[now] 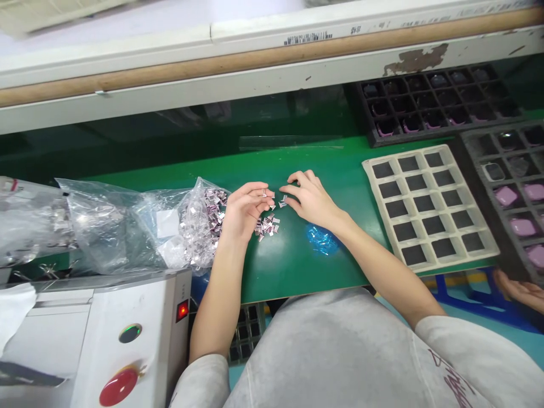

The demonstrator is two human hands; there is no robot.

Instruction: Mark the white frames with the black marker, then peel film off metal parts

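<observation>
Wearing a pale grey shirt [323, 351], closest to the camera and below the fingers. Working over a green table [293, 272]. Left and below the fingers, see a white machine [144, 317]; farther up, clear plastic bags [106, 238]. Right of the fingers, find two dark trays [425, 135], pink items in some compartments, and nearer, a cream compartment tray [410, 205]. Bending the left hand [241, 212], fingers drawn together, pinching small metal pieces [264, 192] at the tips. Holding the right hand [312, 198] opposite, thumb and forefinger spread, with one like piece [283, 201] by the thumb tip; cannot tell whether touching. Below the right fingers, by the wrist, see blue bits [321, 239]. Just beneath the left fingertips, see a loose heap of metal pieces [268, 225].
</observation>
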